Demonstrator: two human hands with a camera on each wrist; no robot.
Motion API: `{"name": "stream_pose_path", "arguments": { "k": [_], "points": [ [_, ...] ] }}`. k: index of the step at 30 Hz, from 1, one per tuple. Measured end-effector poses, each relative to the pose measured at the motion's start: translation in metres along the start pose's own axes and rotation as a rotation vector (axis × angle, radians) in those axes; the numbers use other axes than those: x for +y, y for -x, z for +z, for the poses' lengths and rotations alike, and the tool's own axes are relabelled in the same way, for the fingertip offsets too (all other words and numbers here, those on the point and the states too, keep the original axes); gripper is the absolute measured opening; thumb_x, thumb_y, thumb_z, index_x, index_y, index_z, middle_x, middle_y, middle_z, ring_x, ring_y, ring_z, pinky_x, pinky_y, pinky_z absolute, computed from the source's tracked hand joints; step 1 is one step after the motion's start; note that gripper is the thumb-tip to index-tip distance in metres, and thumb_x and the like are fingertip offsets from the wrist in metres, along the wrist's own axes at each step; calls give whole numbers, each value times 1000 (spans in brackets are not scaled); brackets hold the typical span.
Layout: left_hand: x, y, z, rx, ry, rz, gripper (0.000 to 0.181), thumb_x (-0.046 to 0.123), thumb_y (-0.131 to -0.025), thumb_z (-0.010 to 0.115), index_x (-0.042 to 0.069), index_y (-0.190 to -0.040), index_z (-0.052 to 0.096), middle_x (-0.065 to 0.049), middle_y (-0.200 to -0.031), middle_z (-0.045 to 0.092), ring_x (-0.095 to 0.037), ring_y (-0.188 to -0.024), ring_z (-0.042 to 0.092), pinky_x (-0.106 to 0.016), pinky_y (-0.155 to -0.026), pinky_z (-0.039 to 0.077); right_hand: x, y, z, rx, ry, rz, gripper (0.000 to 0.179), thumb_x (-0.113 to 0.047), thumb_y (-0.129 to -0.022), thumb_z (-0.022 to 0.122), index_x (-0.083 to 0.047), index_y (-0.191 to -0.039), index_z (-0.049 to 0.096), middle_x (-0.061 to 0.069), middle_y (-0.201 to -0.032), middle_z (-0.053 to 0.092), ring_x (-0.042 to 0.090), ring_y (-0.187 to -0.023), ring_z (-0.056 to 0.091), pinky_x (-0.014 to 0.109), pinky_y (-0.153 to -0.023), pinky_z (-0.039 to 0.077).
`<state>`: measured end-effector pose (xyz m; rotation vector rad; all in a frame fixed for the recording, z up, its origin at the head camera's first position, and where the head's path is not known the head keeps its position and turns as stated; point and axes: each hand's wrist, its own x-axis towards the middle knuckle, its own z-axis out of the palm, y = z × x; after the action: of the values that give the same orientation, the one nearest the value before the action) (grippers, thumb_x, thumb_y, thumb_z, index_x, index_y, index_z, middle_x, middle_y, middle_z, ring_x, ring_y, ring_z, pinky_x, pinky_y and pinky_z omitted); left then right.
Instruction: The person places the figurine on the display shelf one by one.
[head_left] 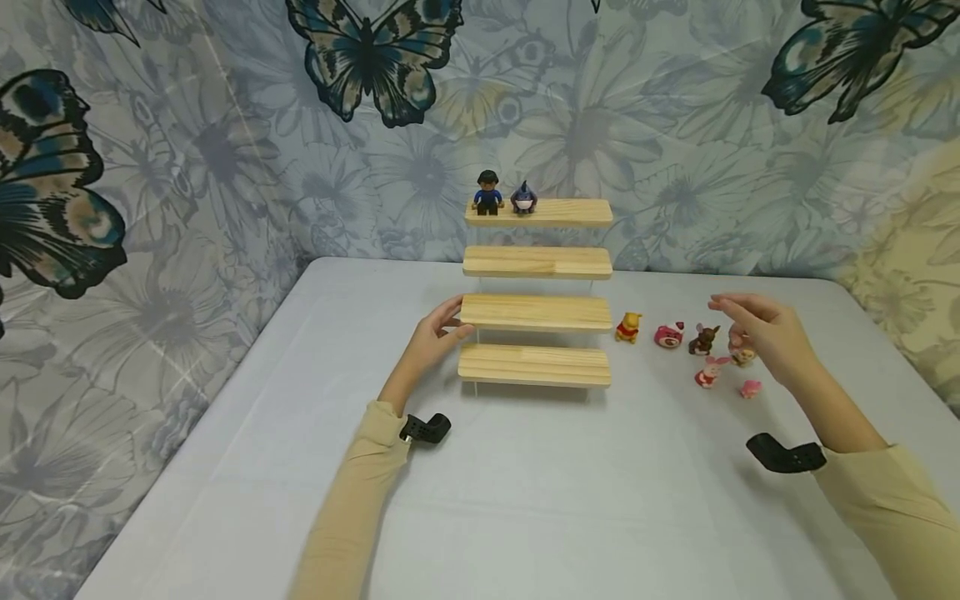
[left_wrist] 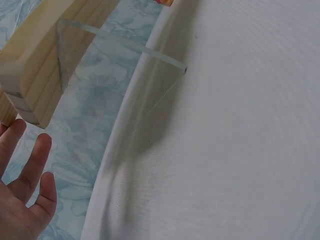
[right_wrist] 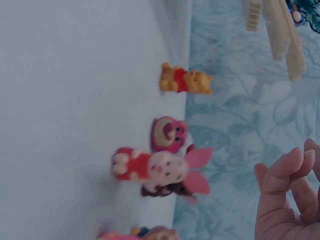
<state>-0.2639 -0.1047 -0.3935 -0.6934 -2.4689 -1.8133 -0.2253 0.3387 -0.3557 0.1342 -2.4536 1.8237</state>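
Observation:
A four-tier wooden shelf stand [head_left: 536,313] with clear supports stands on the table. My left hand [head_left: 437,333] is at its left end by the second tier from the bottom; in the left wrist view the fingers are spread, with a fingertip at the board's end. My right hand [head_left: 768,333] hovers over the toy figures at the right, fingers loosely bent, nothing visible in them. Beneath and beside it are a brown figure [head_left: 703,340], a pink-eared piglet figure [head_left: 710,372], a pink bear figure [head_left: 669,336], a small pink figure [head_left: 750,389] and a partly hidden tan figure [head_left: 743,357].
On the top tier stand a black-haired toy person [head_left: 487,193] and a grey-blue donkey figure [head_left: 523,198]. A yellow bear figure [head_left: 628,327] in red stands just right of the shelf stand. A white cloth covers the table [head_left: 525,500]; butterfly-patterned fabric [head_left: 652,167] hangs behind.

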Motion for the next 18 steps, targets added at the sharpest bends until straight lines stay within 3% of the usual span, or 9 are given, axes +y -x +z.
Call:
{"name": "stream_pose_path", "arguments": {
  "k": [3, 6, 10, 14, 18],
  "points": [
    [0, 0, 1, 2, 2, -6, 55, 10, -89, 57, -2, -137, 33, -19, -135, 37, -29, -106, 48, -36, -82, 40, 12, 9, -8, -25, 85, 59, 21, -26, -91, 54, -21, -109, 63, -10, -89, 59, 11, -56, 48, 23, -53, 44],
    [0, 1, 1, -3, 4, -15, 55, 8, -89, 56, -3, -137, 31, -19, -135, 36, -29, -106, 48, -36, -82, 40, 20, 17, -12, -62, 239, 116, 33, -32, -90, 54, -14, -118, 56, -11, -89, 55, 12, -65, 52, 23, -57, 46],
    [-1, 0, 0, -8, 13, -13, 55, 9, -90, 55, -4, -137, 30, -21, -136, 35, -29, -107, 47, -38, -85, 38, 28, 23, -13, -103, 387, 116, 51, -34, -90, 55, 1, -126, 45, 4, -111, 52, 12, -74, 55, 24, -60, 47],
    [-10, -3, 0, -14, 36, 3, 57, 13, -90, 57, -3, -137, 30, -20, -136, 34, -30, -106, 47, -40, -86, 38, 34, 24, -12, -127, 433, 85, 53, -30, -90, 56, 6, -126, 42, 27, -126, 38, 7, -75, 54, 23, -59, 47],
    [-26, -8, 0, -7, 23, -7, 61, 26, -88, 59, 5, -139, 32, -15, -137, 35, -24, -106, 48, -37, -85, 39, 34, 24, -12, -155, 440, 84, 53, -26, -89, 58, 8, -126, 41, 31, -126, 37, 9, -68, 53, 25, -57, 47]
  ]
}}
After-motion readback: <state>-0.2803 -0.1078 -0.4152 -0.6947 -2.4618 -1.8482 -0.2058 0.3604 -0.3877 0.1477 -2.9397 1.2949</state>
